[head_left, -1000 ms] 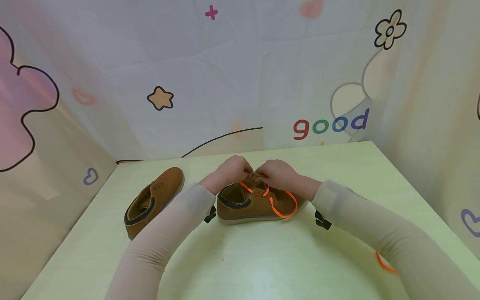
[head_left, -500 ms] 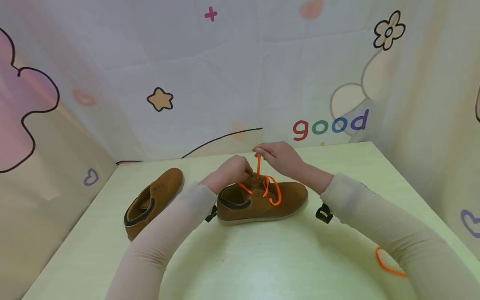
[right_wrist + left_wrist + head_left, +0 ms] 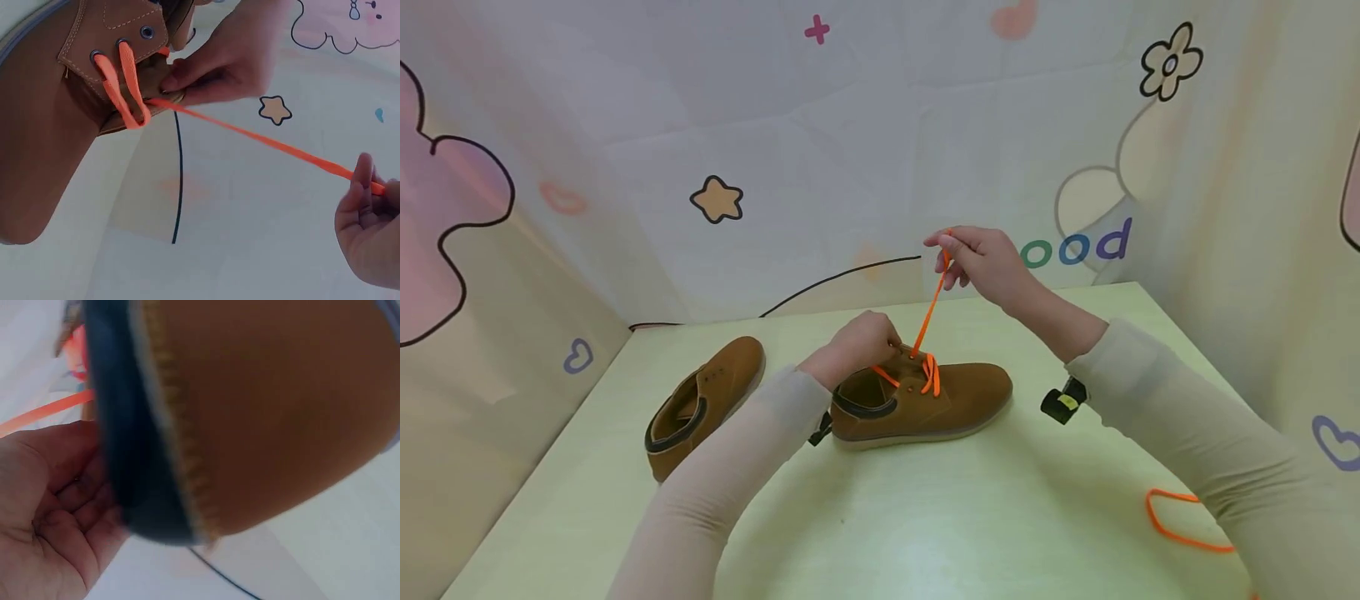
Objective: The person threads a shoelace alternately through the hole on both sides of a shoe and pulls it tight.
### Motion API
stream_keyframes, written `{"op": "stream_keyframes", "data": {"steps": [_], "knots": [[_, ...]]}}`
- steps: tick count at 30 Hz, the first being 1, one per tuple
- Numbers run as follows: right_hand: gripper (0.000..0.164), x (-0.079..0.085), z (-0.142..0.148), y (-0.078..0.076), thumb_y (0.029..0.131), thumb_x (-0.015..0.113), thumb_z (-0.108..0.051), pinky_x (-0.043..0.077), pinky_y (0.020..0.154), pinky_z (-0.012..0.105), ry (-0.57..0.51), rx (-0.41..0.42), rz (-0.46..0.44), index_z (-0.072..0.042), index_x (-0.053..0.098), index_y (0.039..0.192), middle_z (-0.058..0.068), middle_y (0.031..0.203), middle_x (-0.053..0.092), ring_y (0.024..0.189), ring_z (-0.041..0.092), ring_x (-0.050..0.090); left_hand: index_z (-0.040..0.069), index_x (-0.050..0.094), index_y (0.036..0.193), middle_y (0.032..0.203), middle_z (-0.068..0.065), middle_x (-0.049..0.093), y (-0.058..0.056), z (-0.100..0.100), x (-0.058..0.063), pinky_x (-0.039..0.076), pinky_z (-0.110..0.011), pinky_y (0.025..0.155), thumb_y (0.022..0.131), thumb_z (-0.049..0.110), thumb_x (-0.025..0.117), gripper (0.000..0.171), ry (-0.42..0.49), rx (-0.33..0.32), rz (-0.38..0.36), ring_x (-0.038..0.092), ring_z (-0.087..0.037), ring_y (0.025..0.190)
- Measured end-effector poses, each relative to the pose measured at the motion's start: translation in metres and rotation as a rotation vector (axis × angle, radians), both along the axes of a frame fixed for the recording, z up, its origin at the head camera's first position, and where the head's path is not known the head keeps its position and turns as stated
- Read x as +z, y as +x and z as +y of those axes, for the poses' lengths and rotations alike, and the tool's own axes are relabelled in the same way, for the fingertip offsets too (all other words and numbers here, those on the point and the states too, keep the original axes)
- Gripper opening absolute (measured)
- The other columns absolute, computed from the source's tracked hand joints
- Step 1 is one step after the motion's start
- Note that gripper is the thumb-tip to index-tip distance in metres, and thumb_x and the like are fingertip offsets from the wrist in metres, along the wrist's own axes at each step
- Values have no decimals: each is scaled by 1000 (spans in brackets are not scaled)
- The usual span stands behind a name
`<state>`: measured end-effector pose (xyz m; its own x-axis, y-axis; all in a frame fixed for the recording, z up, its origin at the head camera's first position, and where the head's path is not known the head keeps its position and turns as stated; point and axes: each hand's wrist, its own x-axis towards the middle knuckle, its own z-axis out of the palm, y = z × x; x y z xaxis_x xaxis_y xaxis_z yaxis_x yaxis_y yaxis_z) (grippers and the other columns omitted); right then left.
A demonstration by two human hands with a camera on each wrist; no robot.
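Note:
A brown shoe (image 3: 966, 396) with a dark collar stands on the table, toe to the right in the head view. My left hand (image 3: 859, 343) pinches its far eyelet flap, as the right wrist view shows. An orange shoelace (image 3: 930, 310) runs taut from an eyelet there up to my right hand (image 3: 988, 260), which pinches it between thumb and finger above the shoe. Part of the lace forms a small loop (image 3: 128, 94) across the eyelets. The left wrist view shows the shoe's heel (image 3: 269, 412) close by, partly hiding the left fingers.
A second brown shoe (image 3: 730, 379) without a visible lace lies to the left, partly behind the left sleeve. Another orange lace (image 3: 1180, 540) lies at the front right, partly under the right sleeve. A printed curtain (image 3: 820, 167) hangs behind the pale green table (image 3: 850, 533).
My right hand has risen from the shoe, drawing the orange lace up through the eyelet. The lace loop by the eyelets has shrunk. The left hand has stayed at the flap.

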<state>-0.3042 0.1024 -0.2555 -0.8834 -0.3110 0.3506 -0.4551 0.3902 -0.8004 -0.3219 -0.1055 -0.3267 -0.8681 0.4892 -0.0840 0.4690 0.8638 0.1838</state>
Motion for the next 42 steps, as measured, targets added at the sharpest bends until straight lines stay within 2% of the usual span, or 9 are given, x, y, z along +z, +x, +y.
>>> {"op": "stream_keyframes", "data": {"steps": [5, 8, 12, 17, 21, 27, 32, 38, 42], "knots": [[34, -14, 5, -5, 108, 50, -14, 44, 64, 17, 122, -14, -74, 1, 62, 137, 1, 78, 56, 69, 13, 56, 5, 75, 121, 115, -10, 78, 23, -8, 3, 57, -37, 96, 100, 17, 66, 27, 86, 30, 52, 72, -24, 106], [35, -24, 7, -5, 107, 51, -9, 42, 64, 23, 248, -16, -28, -1, 59, 140, 10, 84, 59, 75, 20, 57, 5, 79, 112, 106, -9, 80, 38, -12, 0, 57, -35, 90, 98, 20, 69, 22, 151, 20, 43, 72, -22, 97], [26, -38, 6, -4, 104, 54, -3, 52, 74, 32, 394, 15, 119, 2, 59, 129, 19, 96, 68, 83, 29, 64, 4, 81, 102, 96, -8, 80, 51, -12, -8, 53, -28, 76, 95, 21, 74, 19, 179, -19, 4, 66, -17, 81], [10, -58, -2, -2, 96, 65, 1, 59, 85, 43, 555, 120, 407, 1, 71, 103, 15, 96, 73, 90, 30, 69, 2, 79, 101, 95, -9, 80, 57, -9, -20, 53, -24, 74, 93, 13, 75, 14, 244, -19, -8, 66, -15, 80], [11, -78, -11, 1, 92, 71, 0, 60, 83, 37, 665, 224, 473, -3, 80, 97, 8, 90, 72, 88, 25, 68, 2, 78, 95, 93, -9, 79, 62, -7, -24, 56, -26, 76, 91, 5, 75, 6, 297, -23, 21, 69, -17, 82], [12, -98, -17, 3, 91, 72, 0, 51, 70, 23, 654, 362, 485, -8, 81, 92, 3, 83, 65, 79, 14, 56, 0, 79, 94, 94, -12, 79, 64, -8, -27, 60, -31, 81, 89, 5, 77, 8, 316, -51, 78, 73, -23, 88], [12, -104, -20, -1, 91, 71, 0, 50, 71, 23, 601, 435, 482, -6, 81, 92, 4, 81, 66, 76, 13, 55, -2, 79, 95, 96, -14, 79, 63, -9, -28, 61, -32, 81, 90, 6, 76, 10, 337, -56, 82, 74, -26, 90], [19, -104, -24, 2, 97, 61, 4, 53, 75, 24, 617, 439, 284, -2, 79, 100, 7, 89, 72, 77, 13, 60, -1, 80, 100, 97, -14, 80, 61, -14, -30, 58, -25, 75, 94, 8, 72, 13, 333, -34, 95, 75, -23, 87], [24, -111, -24, 6, 95, 59, 0, 51, 78, 25, 603, 421, 189, -3, 75, 113, 7, 99, 73, 81, 12, 59, 2, 81, 94, 88, -10, 80, 62, -17, -32, 45, -17, 62, 95, 15, 72, 16, 287, 7, 107, 63, -13, 69]]}}
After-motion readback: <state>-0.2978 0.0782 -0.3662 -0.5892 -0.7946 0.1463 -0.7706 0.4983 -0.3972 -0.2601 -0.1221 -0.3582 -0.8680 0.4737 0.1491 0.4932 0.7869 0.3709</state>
